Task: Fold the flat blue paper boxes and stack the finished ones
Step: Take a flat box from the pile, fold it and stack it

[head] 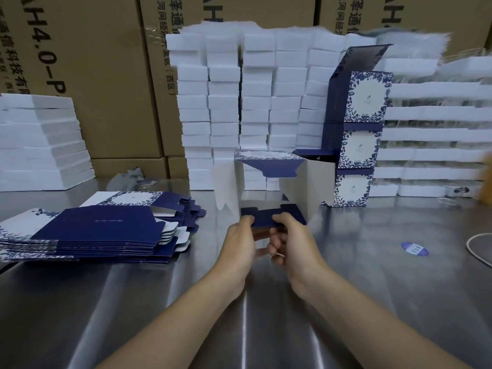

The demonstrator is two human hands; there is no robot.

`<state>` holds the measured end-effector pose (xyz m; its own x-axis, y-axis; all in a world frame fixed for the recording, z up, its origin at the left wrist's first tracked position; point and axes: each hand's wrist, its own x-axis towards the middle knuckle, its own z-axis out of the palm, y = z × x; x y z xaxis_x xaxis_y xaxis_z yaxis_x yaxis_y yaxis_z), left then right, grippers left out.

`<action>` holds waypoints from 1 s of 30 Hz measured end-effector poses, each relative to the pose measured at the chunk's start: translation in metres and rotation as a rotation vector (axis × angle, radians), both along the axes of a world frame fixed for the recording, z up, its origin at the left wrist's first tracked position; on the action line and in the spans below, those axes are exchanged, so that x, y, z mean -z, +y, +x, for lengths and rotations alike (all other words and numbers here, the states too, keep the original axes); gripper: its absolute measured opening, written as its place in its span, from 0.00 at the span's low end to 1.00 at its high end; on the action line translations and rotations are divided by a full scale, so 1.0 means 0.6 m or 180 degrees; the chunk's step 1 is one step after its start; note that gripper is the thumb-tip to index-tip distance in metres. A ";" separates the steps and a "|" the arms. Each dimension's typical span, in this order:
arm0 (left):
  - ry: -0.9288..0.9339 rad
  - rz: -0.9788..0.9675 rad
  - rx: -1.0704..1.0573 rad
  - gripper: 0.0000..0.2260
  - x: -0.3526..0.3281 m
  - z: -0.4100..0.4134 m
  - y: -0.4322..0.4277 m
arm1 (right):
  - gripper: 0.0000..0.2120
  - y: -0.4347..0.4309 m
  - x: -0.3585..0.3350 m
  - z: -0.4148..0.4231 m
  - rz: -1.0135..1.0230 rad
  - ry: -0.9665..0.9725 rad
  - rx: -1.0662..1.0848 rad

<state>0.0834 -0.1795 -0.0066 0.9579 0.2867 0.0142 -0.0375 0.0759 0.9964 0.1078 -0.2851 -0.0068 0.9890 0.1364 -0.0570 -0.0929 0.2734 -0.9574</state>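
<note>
On the steel table [133, 302], at the left, a pile of flat blue boxes [93, 233]; behind it, stacked white foam slabs [40, 142]. Along the back, columns of white foam blocks [239, 102], a grey rag [127, 178] near their left foot. Right of centre, three folded boxes [356, 145] stacked; nearer, a round blue sticker [414, 249] and a pale cord [476, 246].

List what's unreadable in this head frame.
Head view:
- Half-folded box: motion blur smears its white walls, so the flap state is unclear.
- Left hand, right hand: the blue flap they pinch hides some fingertips.
- Flat stack: cut by the left edge, so no count.
- Finished boxes: logo print too small.
- Tan object: blurred and cut by the right edge.
</note>
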 end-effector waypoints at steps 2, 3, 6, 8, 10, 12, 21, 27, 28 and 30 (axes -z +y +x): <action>0.0098 0.0012 -0.0034 0.22 0.000 0.001 0.003 | 0.15 0.007 -0.002 -0.006 0.0009 0.0016 -0.0105; 0.0140 0.0024 -0.0047 0.22 0.001 0.000 0.003 | 0.16 0.009 -0.003 -0.009 0.0035 0.0036 -0.0126; 0.0112 0.0015 -0.0025 0.22 0.000 0.003 0.001 | 0.16 0.010 -0.008 -0.013 0.0112 0.0036 -0.0080; 0.0065 -0.0012 0.0012 0.23 -0.003 0.002 -0.003 | 0.16 0.010 -0.010 -0.016 0.0169 0.0035 -0.0056; 0.0046 0.0027 0.0076 0.25 -0.005 0.001 -0.007 | 0.16 0.015 -0.012 -0.020 0.0139 0.0007 -0.0087; 0.0056 0.0200 0.0110 0.25 -0.005 -0.003 -0.012 | 0.16 0.021 -0.013 -0.026 0.0077 -0.0045 -0.0133; 0.0105 0.0209 0.0089 0.26 -0.011 -0.015 -0.012 | 0.17 0.020 -0.013 -0.035 -0.0002 0.0071 -0.0276; 0.0124 -0.0074 0.0170 0.24 -0.009 -0.014 -0.010 | 0.17 0.017 -0.014 -0.027 0.0176 0.0029 -0.0150; 0.0083 -0.0107 0.0183 0.23 -0.010 -0.013 -0.008 | 0.16 0.014 -0.014 -0.025 0.0140 0.0023 -0.0127; -0.0009 0.0071 0.0145 0.23 -0.007 -0.008 -0.005 | 0.16 0.009 -0.014 -0.023 -0.0026 0.0026 -0.0099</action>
